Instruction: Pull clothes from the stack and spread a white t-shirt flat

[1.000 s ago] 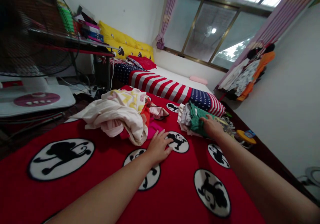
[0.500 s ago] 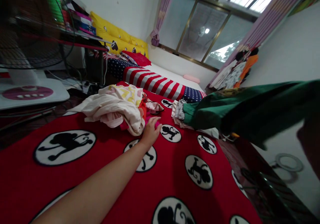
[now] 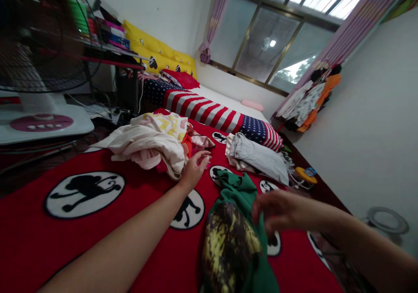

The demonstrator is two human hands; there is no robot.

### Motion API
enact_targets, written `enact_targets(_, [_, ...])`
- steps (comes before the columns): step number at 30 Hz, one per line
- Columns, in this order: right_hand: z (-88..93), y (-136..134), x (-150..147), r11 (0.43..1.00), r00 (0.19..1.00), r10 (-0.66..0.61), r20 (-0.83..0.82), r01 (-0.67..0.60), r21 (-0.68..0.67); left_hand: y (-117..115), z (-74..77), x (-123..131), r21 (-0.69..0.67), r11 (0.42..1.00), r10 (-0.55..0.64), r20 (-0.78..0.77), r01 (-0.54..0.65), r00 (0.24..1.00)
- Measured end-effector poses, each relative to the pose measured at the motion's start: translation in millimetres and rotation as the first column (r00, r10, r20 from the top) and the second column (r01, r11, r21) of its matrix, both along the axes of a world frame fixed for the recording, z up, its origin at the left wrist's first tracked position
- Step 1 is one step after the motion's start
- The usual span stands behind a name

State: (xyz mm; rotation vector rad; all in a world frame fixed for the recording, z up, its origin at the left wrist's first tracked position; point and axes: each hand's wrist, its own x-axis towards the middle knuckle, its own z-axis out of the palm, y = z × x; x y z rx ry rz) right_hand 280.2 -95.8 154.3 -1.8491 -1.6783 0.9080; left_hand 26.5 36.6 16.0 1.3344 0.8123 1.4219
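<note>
Left hand [image 3: 193,170]: you are holding fingers apart, left of the green garment [image 3: 237,232].
Right hand [image 3: 281,211]: you are holding fingers apart, at its right edge.

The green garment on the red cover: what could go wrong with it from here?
The green garment lies bunched, so creases could set in. The right hand is beside it, and a wide sweep might knock the uneven folded stack. The left hand is at the loose heap; a careless tug there could spread the tangle.
</note>
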Motion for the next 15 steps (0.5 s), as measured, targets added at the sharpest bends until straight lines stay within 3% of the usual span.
enact_targets(1, [-5.4,27.0,-1.8,0.987,0.984,0.158,0.083,-0.155,-0.049,-1.4,-1.4,1.5,0.024,1.000,-0.008,-0.051,0.009,0.999])
enact_targets(2, [-11.6,54.0,-1.8,0.984,0.968,0.174,0.183,-0.179,0.012,-2.4,-3.5,3.1,0.051,0.998,-0.016,-0.112,0.021,0.994])
enact_targets(5, [-33.2,123.3,10.1,0.950,0.848,-0.007,0.530,-0.159,0.267,-3.7,-9.9,7.1,0.134,0.987,-0.045,-0.291,0.088,0.956])
enact_targets(7, [-47.3,152.0,23.7,0.938,0.717,-0.064,0.694,-0.194,0.287,-3.1,-12.0,8.3,0.174,0.977,-0.050,-0.371,0.123,0.927])
enact_targets(11, [-58.3,166.0,50.9,0.982,0.525,-0.076,0.848,-0.109,0.155,1.2,-12.9,9.2,0.166,0.978,-0.045,-0.411,0.124,0.910])
enact_targets(13, [-46.6,158.9,65.3,0.994,0.496,-0.085,0.864,-0.021,0.109,3.8,-13.8,9.6,0.155,0.980,-0.052,-0.414,0.127,0.909])
enact_targets(15, [-20.0,147.8,81.2,0.993,0.470,-0.098,0.877,0.102,0.056,5.7,-15.5,10.0,0.157,0.979,-0.052,-0.424,0.129,0.904])
